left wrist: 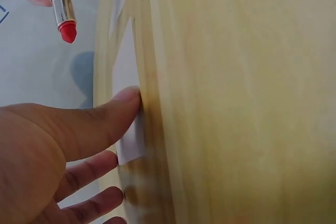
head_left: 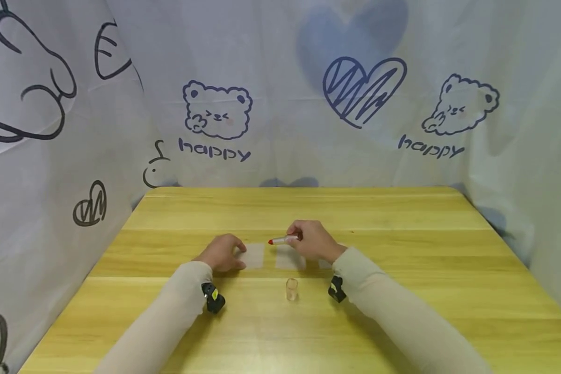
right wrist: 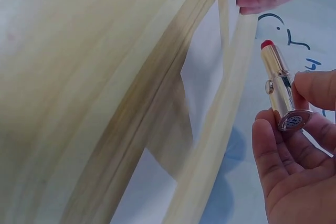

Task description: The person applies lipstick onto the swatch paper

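Between its thumb and fingers my right hand (head_left: 314,241) holds a lipstick (head_left: 282,240) in a shiny metallic tube, its red tip pointing left toward my other hand. The right wrist view shows the lipstick (right wrist: 281,87) lifted above the table. My left hand (head_left: 224,253) rests at the left white paper (head_left: 254,256), thumb and fingers spread at its edge; in the left wrist view the thumb lies on this paper (left wrist: 128,140). A second paper (head_left: 290,258) lies under my right hand, and a third (head_left: 324,264) is partly hidden by the right wrist.
A small clear cap (head_left: 292,290) stands on the wooden table (head_left: 280,337) in front of the papers. White curtains (head_left: 280,104) with drawn bears and hearts hang behind the table and along both sides.
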A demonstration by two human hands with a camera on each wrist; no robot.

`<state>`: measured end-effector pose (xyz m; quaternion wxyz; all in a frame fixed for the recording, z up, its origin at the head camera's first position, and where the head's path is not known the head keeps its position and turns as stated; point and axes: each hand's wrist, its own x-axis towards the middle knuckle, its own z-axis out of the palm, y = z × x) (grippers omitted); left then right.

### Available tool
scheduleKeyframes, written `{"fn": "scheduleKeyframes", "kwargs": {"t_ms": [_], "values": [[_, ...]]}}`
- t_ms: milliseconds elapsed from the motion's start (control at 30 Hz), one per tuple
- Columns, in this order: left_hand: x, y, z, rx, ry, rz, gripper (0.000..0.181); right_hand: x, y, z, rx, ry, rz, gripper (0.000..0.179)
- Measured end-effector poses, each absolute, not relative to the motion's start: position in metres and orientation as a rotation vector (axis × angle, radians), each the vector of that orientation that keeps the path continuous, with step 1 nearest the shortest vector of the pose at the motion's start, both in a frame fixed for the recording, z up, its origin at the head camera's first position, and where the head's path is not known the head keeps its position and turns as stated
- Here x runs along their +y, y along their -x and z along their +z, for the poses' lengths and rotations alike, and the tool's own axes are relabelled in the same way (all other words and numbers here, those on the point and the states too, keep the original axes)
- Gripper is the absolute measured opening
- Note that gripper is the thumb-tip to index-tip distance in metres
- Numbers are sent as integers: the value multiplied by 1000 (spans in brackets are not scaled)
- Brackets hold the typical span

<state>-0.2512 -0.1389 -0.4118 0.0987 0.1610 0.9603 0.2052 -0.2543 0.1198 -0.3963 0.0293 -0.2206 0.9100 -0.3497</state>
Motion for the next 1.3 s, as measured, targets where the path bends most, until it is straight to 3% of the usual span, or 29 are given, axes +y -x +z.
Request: {"fn": "scheduleKeyframes", "kwargs": {"t_ms": [833,1300], "values": [[-136,267,-411,2843,-533,461,41,94,272,-398,2846,750,-941,8],[-137,268,-411,2832,-547,495,40,80,274,-406,2869,788,-906,16]]}}
